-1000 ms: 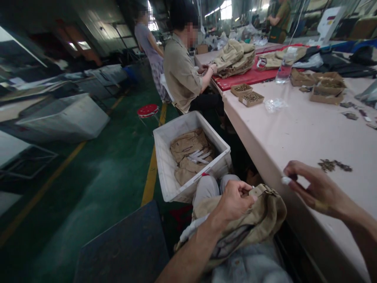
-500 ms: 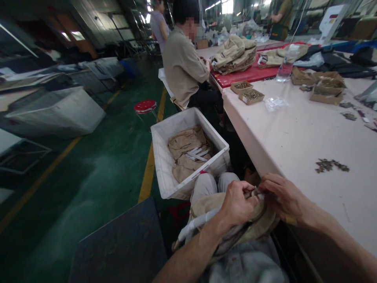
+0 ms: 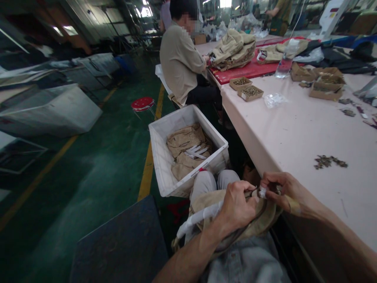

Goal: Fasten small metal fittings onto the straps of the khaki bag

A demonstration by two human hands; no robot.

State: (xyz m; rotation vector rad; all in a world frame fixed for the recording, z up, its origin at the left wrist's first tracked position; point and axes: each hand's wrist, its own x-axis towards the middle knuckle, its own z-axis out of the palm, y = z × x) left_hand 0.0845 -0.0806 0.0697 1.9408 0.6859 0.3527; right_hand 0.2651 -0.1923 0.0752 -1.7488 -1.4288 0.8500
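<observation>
A khaki fabric bag (image 3: 266,220) with dark edging lies across my lap. A white-wrapped strap or handle (image 3: 196,221) curves out on its left side. My left hand (image 3: 240,202) is closed on the bag's upper edge, thumb against bent fingers. Just right of it, my right hand (image 3: 284,194) pinches a small white, crinkled piece (image 3: 262,192) at the same edge; its exact kind is too small to tell. A yellowish band sits round the base of my right thumb. Part of the bag is hidden under my left forearm.
A white bin (image 3: 160,157) holding khaki bags stands before my knees. On the pale table (image 3: 259,125), right, lie small metal pieces (image 3: 330,162) and cardboard boxes (image 3: 250,93) of fittings. A seated co-worker (image 3: 179,63) is beyond the bin. A dark board (image 3: 120,239) stands at left.
My right hand has turned and drawn slightly back, so the white piece between its fingers shows more clearly. My left hand keeps its grip. The view has shifted slightly.
</observation>
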